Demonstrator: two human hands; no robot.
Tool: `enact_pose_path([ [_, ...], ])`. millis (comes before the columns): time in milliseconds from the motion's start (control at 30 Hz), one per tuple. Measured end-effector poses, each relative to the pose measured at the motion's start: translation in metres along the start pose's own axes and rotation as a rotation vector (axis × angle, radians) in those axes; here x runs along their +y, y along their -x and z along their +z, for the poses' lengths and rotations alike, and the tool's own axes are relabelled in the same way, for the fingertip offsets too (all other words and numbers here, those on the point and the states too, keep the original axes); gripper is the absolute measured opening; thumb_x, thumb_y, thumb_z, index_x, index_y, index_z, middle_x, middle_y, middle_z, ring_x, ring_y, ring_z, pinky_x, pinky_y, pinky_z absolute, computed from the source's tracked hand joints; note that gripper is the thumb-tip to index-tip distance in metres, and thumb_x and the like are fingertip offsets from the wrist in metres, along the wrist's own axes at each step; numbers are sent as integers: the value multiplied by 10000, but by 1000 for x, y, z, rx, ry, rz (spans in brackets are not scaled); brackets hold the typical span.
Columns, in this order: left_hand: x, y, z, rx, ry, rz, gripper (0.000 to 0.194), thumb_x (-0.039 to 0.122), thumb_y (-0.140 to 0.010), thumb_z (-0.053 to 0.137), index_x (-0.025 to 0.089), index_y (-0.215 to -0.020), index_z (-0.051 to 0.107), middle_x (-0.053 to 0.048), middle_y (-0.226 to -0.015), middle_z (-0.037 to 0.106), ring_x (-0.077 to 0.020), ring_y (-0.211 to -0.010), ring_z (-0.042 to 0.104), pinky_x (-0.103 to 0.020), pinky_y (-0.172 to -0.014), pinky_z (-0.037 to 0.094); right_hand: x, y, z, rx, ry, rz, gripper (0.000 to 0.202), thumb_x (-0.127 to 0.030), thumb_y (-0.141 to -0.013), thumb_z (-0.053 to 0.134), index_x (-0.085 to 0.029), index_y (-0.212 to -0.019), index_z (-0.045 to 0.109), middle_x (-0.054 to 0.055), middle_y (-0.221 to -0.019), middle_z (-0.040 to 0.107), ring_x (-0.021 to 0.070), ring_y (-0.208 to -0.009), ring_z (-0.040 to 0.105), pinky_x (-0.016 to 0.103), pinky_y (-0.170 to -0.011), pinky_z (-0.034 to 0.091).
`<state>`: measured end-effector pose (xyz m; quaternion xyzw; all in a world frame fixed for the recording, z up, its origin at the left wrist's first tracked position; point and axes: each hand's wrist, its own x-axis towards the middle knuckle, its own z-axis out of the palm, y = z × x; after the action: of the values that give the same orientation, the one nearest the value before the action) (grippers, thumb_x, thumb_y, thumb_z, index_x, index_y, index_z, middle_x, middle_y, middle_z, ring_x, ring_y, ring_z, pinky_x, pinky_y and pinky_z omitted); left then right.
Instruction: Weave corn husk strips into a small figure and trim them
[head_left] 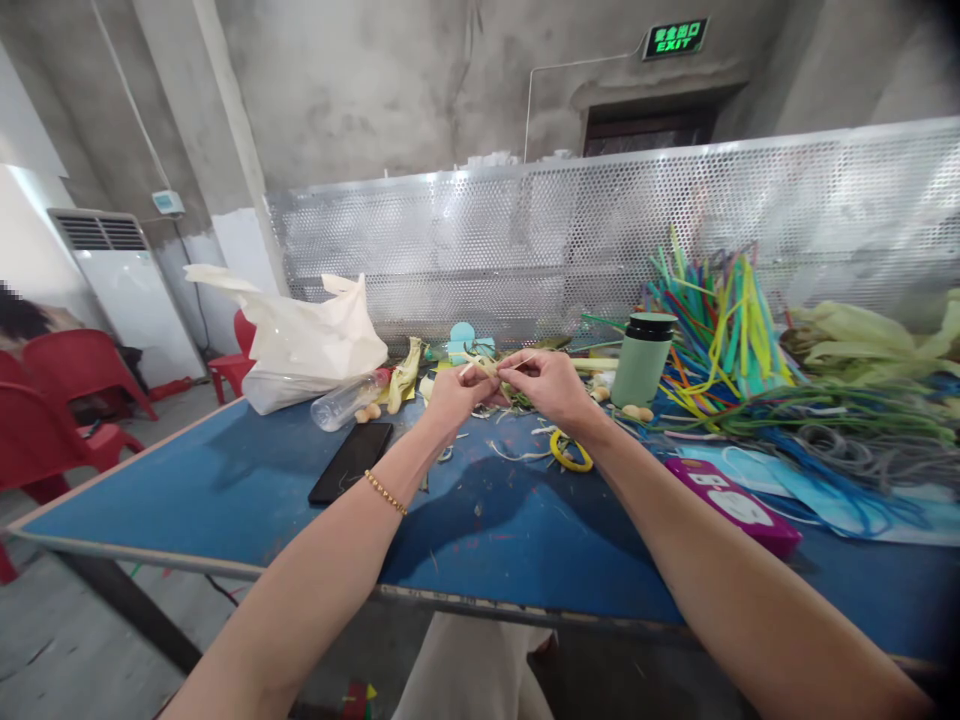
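My left hand (454, 398) and my right hand (553, 386) meet above the far middle of the blue table. Fingers of both are pinched together on a thin pale strip (491, 364), which looks like plant husk; much of it is hidden behind the fingers. Under and behind the hands lie greenish scraps. Close to my right wrist is a yellow ring-shaped roll (571, 452), with thin pale strands beside it. A piece of yellow-green husk (406, 376) lies left of my left hand.
On the blue table (247, 490) are a white plastic bag (311, 345), clear bottle (346, 402), black phone (351, 463), green jar (643, 362), purple box (731, 505), colourful strips (739, 330), cords (847, 410) and husks (877, 338). A perforated metal panel (480, 235) stands behind.
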<state>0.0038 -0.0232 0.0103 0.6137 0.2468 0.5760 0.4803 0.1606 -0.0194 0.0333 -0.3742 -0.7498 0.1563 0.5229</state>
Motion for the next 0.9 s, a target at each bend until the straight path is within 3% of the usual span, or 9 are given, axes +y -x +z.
enact_pose_path([
  [200,1,2,1,7,-13,8,313,352,-658,814,134,-662,590,-8,-626,626,-144,-576,626,-312,-660,536,-2,0,-3,57,59,-22,230,-327,-773,653,-138,-891,706,34,-685,658,143,-600,542,291,-593,426],
  [333,0,4,4,-53,-18,-54,282,337,-680,794,128,-685,604,-27,-644,647,-164,-577,653,-319,-645,538,-4,-2,-8,90,95,-77,284,-302,-778,657,-142,-1010,694,54,-785,678,155,-665,571,299,-642,452],
  [567,-6,4,6,-126,-121,-51,164,247,-745,727,129,-697,625,-34,-604,654,-144,-542,643,-268,-595,500,-5,-1,-9,-26,227,-142,114,-247,-774,638,-180,-793,728,40,-778,645,143,-659,549,297,-656,431],
  [733,-6,4,5,-135,-170,-49,93,135,-714,717,121,-713,625,-32,-622,657,-140,-540,653,-261,-580,509,-7,0,-9,14,200,-143,105,-238,-768,606,-180,-708,668,30,-718,618,145,-652,527,287,-631,407],
  [900,-9,2,1,-131,-272,-47,41,150,-749,674,117,-738,652,-44,-662,669,-151,-540,668,-252,-558,491,-8,-1,-11,72,205,-164,155,-297,-781,604,-186,-676,575,16,-669,584,133,-615,476,279,-594,370],
])
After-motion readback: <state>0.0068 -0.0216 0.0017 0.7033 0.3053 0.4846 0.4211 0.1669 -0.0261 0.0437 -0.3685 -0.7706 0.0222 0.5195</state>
